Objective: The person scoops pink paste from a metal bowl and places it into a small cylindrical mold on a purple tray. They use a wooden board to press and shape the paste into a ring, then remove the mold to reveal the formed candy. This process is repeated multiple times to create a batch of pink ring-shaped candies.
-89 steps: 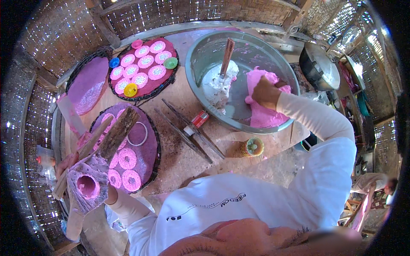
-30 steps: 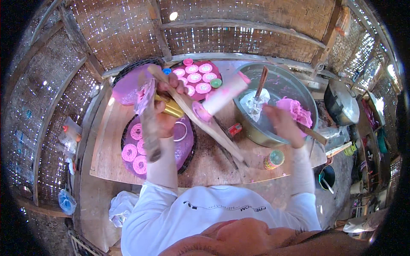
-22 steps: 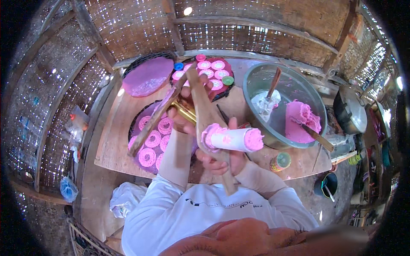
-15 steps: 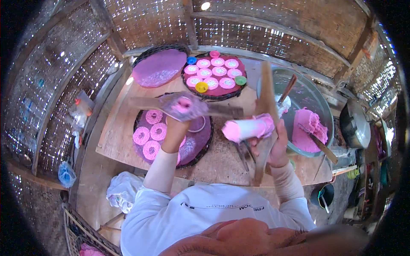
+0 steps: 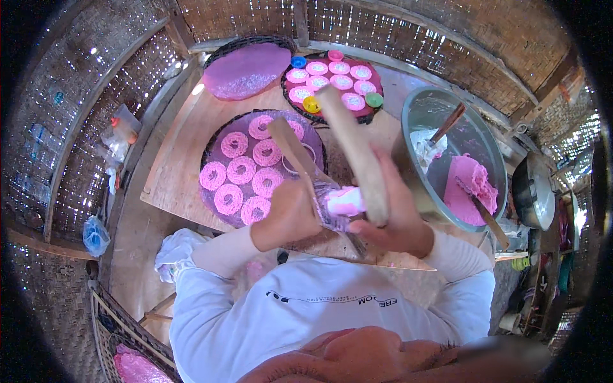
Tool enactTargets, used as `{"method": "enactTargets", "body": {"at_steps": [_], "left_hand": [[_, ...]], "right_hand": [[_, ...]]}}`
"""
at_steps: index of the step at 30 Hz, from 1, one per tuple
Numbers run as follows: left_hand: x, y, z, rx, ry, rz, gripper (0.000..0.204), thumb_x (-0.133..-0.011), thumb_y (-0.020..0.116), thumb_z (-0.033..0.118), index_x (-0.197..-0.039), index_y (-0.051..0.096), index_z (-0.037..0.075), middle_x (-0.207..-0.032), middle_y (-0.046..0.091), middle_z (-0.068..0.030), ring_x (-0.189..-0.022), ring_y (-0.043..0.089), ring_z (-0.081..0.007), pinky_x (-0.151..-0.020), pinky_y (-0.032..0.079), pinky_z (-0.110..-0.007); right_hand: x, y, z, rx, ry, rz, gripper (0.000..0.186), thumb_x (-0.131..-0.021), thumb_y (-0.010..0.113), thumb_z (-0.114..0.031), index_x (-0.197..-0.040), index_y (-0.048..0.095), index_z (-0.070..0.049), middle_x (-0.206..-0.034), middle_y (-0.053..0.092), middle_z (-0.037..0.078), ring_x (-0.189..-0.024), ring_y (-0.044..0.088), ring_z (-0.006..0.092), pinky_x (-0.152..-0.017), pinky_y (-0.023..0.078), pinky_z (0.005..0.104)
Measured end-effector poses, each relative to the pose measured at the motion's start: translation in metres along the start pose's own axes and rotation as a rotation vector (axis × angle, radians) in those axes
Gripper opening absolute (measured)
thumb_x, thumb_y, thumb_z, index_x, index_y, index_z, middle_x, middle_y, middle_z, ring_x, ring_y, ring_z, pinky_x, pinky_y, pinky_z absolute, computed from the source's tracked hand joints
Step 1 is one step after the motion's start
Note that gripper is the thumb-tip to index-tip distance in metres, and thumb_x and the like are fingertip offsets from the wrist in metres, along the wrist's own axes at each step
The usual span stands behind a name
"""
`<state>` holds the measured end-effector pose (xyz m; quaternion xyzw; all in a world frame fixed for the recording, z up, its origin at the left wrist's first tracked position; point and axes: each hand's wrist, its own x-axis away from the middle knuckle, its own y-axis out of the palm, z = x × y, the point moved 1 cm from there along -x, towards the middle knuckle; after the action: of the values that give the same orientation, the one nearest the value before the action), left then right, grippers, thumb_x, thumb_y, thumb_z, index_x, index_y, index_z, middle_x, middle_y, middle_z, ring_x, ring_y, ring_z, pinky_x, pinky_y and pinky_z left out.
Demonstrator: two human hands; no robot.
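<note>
My left hand (image 5: 287,214) is closed round a wooden crossbar (image 5: 294,150), slanting up and left, with a pink-smeared holder at its middle. My right hand (image 5: 402,214) grips a second wooden bar (image 5: 354,147), its fingers blurred along the far side. From this bar a white cylinder (image 5: 348,201) coated with pink dough points left, its end at the holder; how far it is inside I cannot tell. Behind my left hand lies a round tray (image 5: 215,150) lined with purple sheet, bearing several pink stranded dough rings (image 5: 250,170) and a thin pale hoop (image 5: 313,153).
A large basin (image 5: 412,115) on the right holds a pink dough lump (image 5: 456,191), a spatula (image 5: 490,222) and a wooden-handled tool (image 5: 449,122) in white paste. Farther back are a tray of pink rounds (image 5: 341,82) with small coloured cups and a purple-lined tray (image 5: 249,70).
My hands have come together. The left crossbar has tilted from level to steep and moved nearer me, uncovering more rings; the right bar with its cylinder has swung left to meet it.
</note>
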<state>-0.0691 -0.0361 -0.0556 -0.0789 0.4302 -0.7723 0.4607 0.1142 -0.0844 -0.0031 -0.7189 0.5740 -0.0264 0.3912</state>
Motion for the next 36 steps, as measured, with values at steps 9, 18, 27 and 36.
{"method": "enactTargets", "body": {"at_steps": [9,18,27,36], "left_hand": [[0.001,0.046,-0.033,0.206,-0.020,-0.009,0.035,-0.063,0.070,0.031,-0.090,0.064,0.008,-0.072,0.062,-0.0149,-0.068,0.060,-0.0363,-0.059,0.045,-0.044],[-0.024,0.055,-0.071,-0.175,-0.006,0.671,0.037,-0.068,0.065,0.026,-0.101,0.054,0.015,-0.097,0.052,-0.0048,-0.096,0.047,-0.0225,-0.087,0.024,-0.043],[-0.037,0.112,-0.093,-0.495,-0.143,0.139,0.037,-0.070,0.065,0.031,-0.099,0.059,0.009,-0.107,0.047,-0.0120,-0.107,0.040,-0.0302,-0.089,0.028,-0.047],[-0.059,0.130,-0.113,-0.566,-0.153,0.175,0.040,-0.069,0.065,0.030,-0.098,0.058,0.004,-0.110,0.045,-0.0116,-0.106,0.039,-0.0311,-0.089,0.029,-0.048]], "right_hand": [[0.040,0.050,0.036,-0.519,0.240,0.155,0.087,-0.076,0.068,-0.032,-0.138,0.016,0.000,-0.130,0.038,0.018,-0.118,0.041,0.0290,-0.098,0.033,0.0366],[0.080,0.044,0.084,-1.026,0.584,0.191,0.069,-0.078,0.057,-0.034,-0.132,0.029,-0.001,-0.106,0.051,0.010,-0.094,0.051,0.0169,-0.083,0.041,0.0299],[0.079,0.029,0.078,-0.843,0.496,0.415,0.042,-0.080,0.055,-0.028,-0.111,0.051,0.001,-0.099,0.058,0.006,-0.090,0.054,0.0157,-0.084,0.040,0.0287],[0.090,0.034,0.080,-0.829,0.598,0.322,0.039,-0.081,0.059,-0.026,-0.110,0.053,-0.001,-0.097,0.059,0.005,-0.088,0.054,0.0142,-0.084,0.041,0.0287]]}}
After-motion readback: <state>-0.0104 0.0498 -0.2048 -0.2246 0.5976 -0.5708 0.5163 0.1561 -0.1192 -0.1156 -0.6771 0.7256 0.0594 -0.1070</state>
